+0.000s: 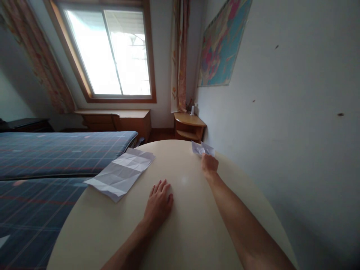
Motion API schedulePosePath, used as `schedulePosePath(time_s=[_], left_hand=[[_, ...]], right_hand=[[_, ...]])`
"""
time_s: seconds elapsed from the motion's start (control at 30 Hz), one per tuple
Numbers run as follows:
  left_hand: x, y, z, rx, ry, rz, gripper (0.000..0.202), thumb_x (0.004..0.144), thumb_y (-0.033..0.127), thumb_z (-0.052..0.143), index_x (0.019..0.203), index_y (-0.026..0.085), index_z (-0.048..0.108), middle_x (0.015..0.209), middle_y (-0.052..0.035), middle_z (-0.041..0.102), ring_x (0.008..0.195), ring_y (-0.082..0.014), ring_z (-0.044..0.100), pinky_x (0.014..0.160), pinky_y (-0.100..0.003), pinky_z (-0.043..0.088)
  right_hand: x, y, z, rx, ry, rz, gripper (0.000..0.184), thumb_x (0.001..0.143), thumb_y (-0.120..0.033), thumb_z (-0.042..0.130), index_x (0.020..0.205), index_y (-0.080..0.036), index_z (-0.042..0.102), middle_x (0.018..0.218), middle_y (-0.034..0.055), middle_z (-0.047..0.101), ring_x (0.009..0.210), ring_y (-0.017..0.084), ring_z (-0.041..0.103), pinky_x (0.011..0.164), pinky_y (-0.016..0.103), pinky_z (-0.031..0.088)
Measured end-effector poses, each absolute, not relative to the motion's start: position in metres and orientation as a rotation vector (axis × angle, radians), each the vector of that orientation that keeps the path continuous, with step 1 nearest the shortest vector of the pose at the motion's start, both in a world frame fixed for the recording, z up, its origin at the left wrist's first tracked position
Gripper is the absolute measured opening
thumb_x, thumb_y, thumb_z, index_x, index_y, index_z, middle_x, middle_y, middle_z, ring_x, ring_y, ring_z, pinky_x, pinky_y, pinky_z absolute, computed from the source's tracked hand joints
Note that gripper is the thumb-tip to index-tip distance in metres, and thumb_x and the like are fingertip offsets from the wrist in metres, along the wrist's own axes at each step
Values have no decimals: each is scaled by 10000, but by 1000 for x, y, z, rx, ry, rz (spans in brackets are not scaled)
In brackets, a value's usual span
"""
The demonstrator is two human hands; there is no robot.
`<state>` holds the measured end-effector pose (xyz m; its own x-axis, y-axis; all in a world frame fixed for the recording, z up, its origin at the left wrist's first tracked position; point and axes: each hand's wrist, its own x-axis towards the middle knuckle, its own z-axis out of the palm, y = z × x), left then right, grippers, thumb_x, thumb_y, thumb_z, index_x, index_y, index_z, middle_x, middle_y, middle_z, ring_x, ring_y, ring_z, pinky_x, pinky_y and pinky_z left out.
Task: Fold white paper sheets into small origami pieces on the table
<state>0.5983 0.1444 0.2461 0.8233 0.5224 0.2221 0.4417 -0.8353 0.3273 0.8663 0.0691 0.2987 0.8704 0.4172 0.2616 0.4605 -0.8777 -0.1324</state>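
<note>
My left hand (158, 202) lies flat on the cream round table (194, 228), fingers stretched out and holding nothing. My right hand (209, 164) reaches to the table's far right edge, its fingers closed on a small folded white paper piece (202, 148). A larger creased white paper sheet (122, 173) lies unfolded on the table's left side, a little beyond and left of my left hand, overhanging the edge.
A bed with a blue plaid cover (56, 157) runs along the table's left. A white wall (281, 112) with a map (222, 41) stands close on the right. A wooden corner shelf (189, 126), a low desk (118, 120) and a window (112, 52) are at the back.
</note>
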Motion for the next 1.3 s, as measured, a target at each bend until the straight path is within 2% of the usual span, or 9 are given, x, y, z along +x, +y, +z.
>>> schedulePosePath(time_s=[0.17, 0.47, 0.67, 0.77, 0.9, 1.0, 1.1, 1.3], left_hand=[[598, 144, 249, 2734, 745, 427, 414, 906, 220, 449, 1306, 176, 544, 1499, -82, 459, 1425, -258, 352, 1196, -460, 252], [598, 144, 249, 2731, 746, 428, 408, 906, 224, 454, 1302, 188, 546, 1495, -85, 463, 1424, -253, 356, 1196, -455, 251], [597, 145, 247, 2727, 733, 449, 405, 908, 226, 462, 1303, 190, 545, 1491, -87, 468, 1426, -256, 353, 1195, -460, 249], [597, 144, 248, 2723, 730, 446, 412, 906, 220, 460, 1307, 174, 543, 1489, -92, 470, 1423, -260, 356, 1196, -458, 248], [599, 144, 250, 2696, 767, 462, 421, 907, 210, 457, 1316, 146, 534, 1486, -112, 470, 1404, -246, 388, 1185, -428, 279], [595, 149, 257, 2711, 846, 523, 424, 918, 232, 453, 1316, 114, 537, 1472, -135, 480, 1361, -247, 444, 1140, -389, 352], [584, 163, 268, 2829, 975, 613, 420, 920, 242, 450, 1307, 116, 555, 1477, -148, 468, 1335, -273, 466, 1103, -406, 379], [555, 201, 281, 2993, 1301, 527, 360, 893, 228, 470, 1197, 137, 640, 1350, -158, 585, 1210, -298, 556, 1042, -426, 382]], right_hand=[[866, 71, 302, -2872, -693, -323, 370, 1003, -333, 409, 1133, -135, 694, 1008, 206, 727, 976, 251, 704, 825, 340, 528], [863, 69, 300, -2888, -702, -337, 343, 997, -196, 360, 1128, -163, 676, 1018, 180, 731, 982, 261, 701, 804, 346, 524], [852, 60, 303, -2879, -743, -379, 290, 985, -246, 426, 1174, -173, 633, 1007, 167, 726, 975, 277, 692, 790, 352, 522], [840, 55, 307, -2858, -777, -428, 353, 987, -255, 420, 1316, -195, 531, 1134, 165, 691, 955, 266, 694, 773, 348, 526], [812, 46, 313, -2787, -862, -555, 488, 970, -246, 432, 1451, -202, 365, 1367, 176, 557, 911, 245, 697, 714, 331, 530], [789, 36, 314, -2757, -921, -504, 447, 940, -252, 484, 1379, -171, 453, 1320, 161, 593, 940, 242, 683, 744, 323, 520], [771, 24, 306, -2737, -1002, -437, 402, 903, -278, 545, 1289, -165, 549, 1271, 145, 625, 1023, 246, 647, 833, 325, 497], [763, 9, 273, -2646, -1044, -301, 416, 907, -270, 514, 1305, -162, 564, 1326, 123, 602, 1174, 244, 566, 986, 336, 420]])
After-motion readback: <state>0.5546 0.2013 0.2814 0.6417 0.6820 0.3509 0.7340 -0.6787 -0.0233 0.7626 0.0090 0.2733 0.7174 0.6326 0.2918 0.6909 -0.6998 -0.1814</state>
